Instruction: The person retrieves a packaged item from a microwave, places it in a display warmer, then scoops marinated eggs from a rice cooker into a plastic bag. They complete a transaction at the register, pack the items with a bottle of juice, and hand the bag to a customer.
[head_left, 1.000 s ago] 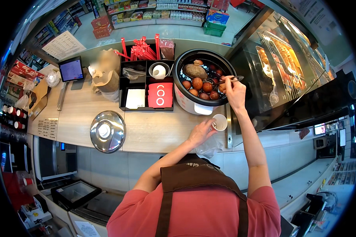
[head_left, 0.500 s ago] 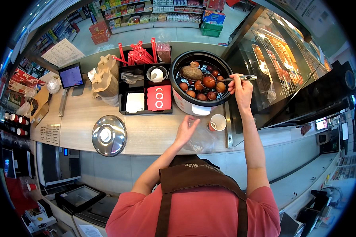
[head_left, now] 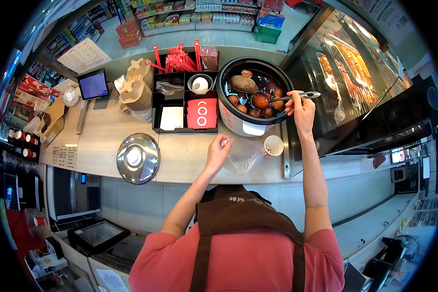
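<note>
Egg (head_left: pixel 261 100) in the ladle (head_left: pixel 280 99), clear plastic bag (head_left: pixel 243 158) close by

Gripping the ladle by its handle with the right hand (head_left: pixel 302 108), fingers closed around it just beyond the right rim of the white cooker (head_left: pixel 236 120). In the ladle's bowl, inside the cooker, the brown egg; close around it, more brown eggs (head_left: pixel 267 113) in dark liquid, and behind them a lumpy brown bundle (head_left: pixel 243 84). Pinching the upper left edge of the clear plastic bag with the left hand (head_left: pixel 219 153), fingers curled, on the near side of the cooker. Just right of the bag, perhaps touching, an upright paper cup (head_left: pixel 274 146) on the counter (head_left: pixel 92 151). Well to the left, a round steel lid (head_left: pixel 151 165) with a white knob (head_left: pixel 134 156). Beside the cooker, a black organizer (head_left: pixel 180 131) with red straws (head_left: pixel 182 61).
</note>
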`<control>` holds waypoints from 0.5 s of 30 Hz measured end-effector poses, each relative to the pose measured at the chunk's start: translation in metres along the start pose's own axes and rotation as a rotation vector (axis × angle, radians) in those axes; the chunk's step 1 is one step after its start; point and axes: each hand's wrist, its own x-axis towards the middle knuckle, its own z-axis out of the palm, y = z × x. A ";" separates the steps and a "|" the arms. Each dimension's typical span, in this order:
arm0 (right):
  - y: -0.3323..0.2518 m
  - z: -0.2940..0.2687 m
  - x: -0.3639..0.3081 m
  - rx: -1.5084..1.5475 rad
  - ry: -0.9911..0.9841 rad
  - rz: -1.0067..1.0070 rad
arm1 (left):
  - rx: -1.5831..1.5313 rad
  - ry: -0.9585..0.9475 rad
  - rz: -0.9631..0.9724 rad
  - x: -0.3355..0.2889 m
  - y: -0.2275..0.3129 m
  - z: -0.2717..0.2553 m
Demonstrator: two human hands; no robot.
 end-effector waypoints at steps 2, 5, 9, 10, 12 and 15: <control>-0.001 -0.002 0.000 -0.034 -0.003 -0.005 | -0.006 0.008 0.032 0.001 0.004 0.000; 0.000 -0.005 -0.003 -0.022 0.008 0.006 | -0.016 0.030 0.078 0.006 0.000 0.001; -0.010 -0.008 -0.013 0.064 0.022 -0.015 | -0.113 0.008 -0.015 0.015 -0.008 0.001; -0.016 -0.007 -0.019 0.092 0.008 -0.001 | -0.177 -0.010 -0.094 0.012 0.002 -0.001; -0.033 -0.004 -0.038 0.093 -0.015 0.006 | -0.184 0.014 -0.027 0.016 -0.004 -0.002; -0.050 0.004 -0.074 0.051 -0.066 0.084 | -0.215 0.023 -0.039 0.011 -0.005 -0.005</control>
